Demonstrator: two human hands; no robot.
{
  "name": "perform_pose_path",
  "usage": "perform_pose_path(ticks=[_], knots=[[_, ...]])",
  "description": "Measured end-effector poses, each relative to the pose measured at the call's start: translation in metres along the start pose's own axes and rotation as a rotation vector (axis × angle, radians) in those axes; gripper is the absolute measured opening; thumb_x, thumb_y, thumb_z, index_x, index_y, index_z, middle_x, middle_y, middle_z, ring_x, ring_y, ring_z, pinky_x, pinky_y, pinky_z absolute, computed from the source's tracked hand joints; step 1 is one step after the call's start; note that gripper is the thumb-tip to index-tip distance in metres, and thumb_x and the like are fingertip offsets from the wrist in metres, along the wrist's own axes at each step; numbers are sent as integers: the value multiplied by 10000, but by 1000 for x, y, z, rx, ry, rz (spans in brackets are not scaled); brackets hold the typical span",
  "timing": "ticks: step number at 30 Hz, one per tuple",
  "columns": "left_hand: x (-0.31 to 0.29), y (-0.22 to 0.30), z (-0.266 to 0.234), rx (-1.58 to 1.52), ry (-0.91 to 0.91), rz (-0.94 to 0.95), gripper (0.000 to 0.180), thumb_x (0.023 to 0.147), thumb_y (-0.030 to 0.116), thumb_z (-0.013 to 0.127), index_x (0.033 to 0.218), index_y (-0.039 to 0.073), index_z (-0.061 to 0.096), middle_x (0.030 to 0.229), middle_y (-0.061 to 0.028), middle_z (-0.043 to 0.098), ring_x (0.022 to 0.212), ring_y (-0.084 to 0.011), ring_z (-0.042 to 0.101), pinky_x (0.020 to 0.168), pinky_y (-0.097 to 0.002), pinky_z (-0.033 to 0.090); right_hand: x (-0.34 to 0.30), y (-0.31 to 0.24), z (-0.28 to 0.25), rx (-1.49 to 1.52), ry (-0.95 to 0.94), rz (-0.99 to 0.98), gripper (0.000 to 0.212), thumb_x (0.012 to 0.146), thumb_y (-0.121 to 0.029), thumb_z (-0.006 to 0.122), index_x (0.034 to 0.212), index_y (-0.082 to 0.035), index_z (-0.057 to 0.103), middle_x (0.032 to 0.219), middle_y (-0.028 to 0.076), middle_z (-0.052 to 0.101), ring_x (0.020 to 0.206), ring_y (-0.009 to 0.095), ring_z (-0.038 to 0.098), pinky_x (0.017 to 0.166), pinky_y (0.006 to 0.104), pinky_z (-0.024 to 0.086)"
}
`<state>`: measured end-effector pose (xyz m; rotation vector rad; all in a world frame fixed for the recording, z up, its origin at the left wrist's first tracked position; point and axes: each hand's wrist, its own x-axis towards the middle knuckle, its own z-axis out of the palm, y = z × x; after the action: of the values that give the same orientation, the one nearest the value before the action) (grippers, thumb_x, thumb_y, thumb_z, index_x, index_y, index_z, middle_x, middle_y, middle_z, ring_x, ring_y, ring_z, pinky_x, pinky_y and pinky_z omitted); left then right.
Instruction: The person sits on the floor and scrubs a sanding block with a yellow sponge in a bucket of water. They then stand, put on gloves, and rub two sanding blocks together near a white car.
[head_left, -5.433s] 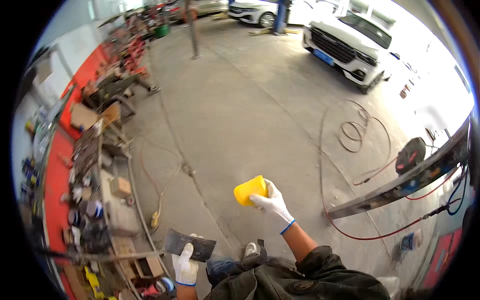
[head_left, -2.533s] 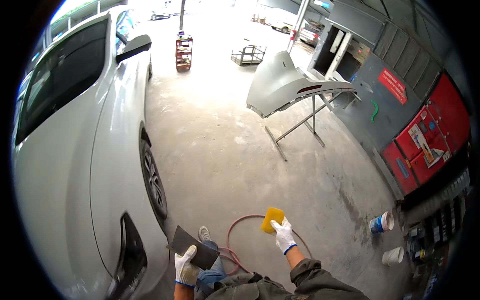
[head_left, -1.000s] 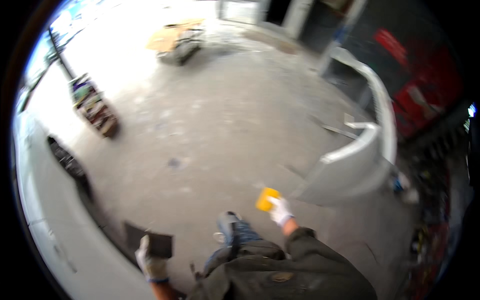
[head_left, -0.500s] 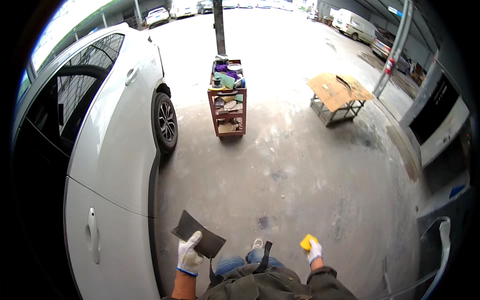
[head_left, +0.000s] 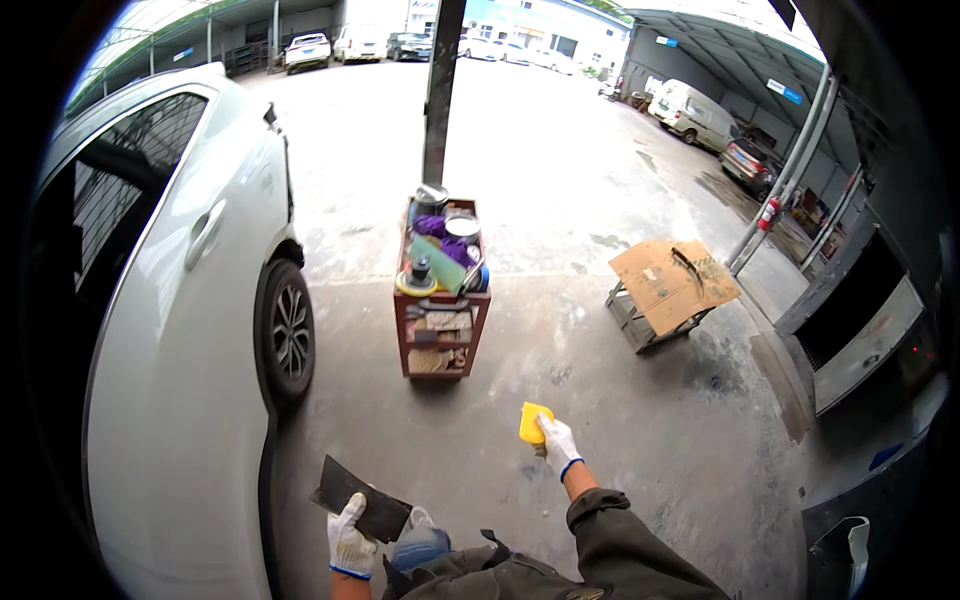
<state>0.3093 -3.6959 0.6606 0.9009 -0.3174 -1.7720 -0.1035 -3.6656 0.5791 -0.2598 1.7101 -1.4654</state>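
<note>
My left hand, in a white work glove with a blue cuff, is closed on the edge of a dark, flat rectangular board, its thumb lying on top. My gloved right hand reaches out ahead of me and pinches a small yellow plastic spreader with a broad flat blade. Both things are held above the concrete floor, well apart from each other. The board is close to the side of a white car.
Ahead stands a reddish-brown trolley loaded with cans, purple cloth and a polisher-like tool. To its right is a low stand topped with cardboard. A dark post rises behind the trolley. Grey panels line the right.
My right hand has moved forward and left with the yellow spreader. The trolley and stand appear nearer and lower in view. My left hand still holds the dark board.
</note>
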Motion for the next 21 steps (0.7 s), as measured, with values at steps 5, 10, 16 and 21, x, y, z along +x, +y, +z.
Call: perform_pose_path(ticks=[5,10,16,21], knots=[[126,33,80,97,-51,-29,251,868,-18,656,1116,-18,614,997,-137,693,881,-268,696,817,-395,600,96,-19,19,120,-62,31,293,895,-184,687,1158,-87,602,950,78,683,740,191,665,616,334,567],[234,23,145,147,-48,-51,311,859,3,680,1156,-29,593,1053,-157,679,925,-277,685,838,-398,591,231,-83,28,-7,-73,87,185,894,-142,678,1065,-85,637,829,30,651,624,106,589,481,249,425],[327,-14,181,55,120,28,260,932,55,627,1183,4,583,1021,-110,656,902,-257,661,846,-426,576,451,-172,152,-293,-174,5,290,967,-345,629,1006,-59,657,751,35,656,547,124,569,523,260,463],[403,-21,278,145,282,34,283,903,23,651,1177,-2,583,1041,-104,659,934,-242,660,865,-407,566,613,-217,204,-390,-186,65,326,1006,-336,523,1031,-27,625,763,124,696,496,171,598,452,304,480]])
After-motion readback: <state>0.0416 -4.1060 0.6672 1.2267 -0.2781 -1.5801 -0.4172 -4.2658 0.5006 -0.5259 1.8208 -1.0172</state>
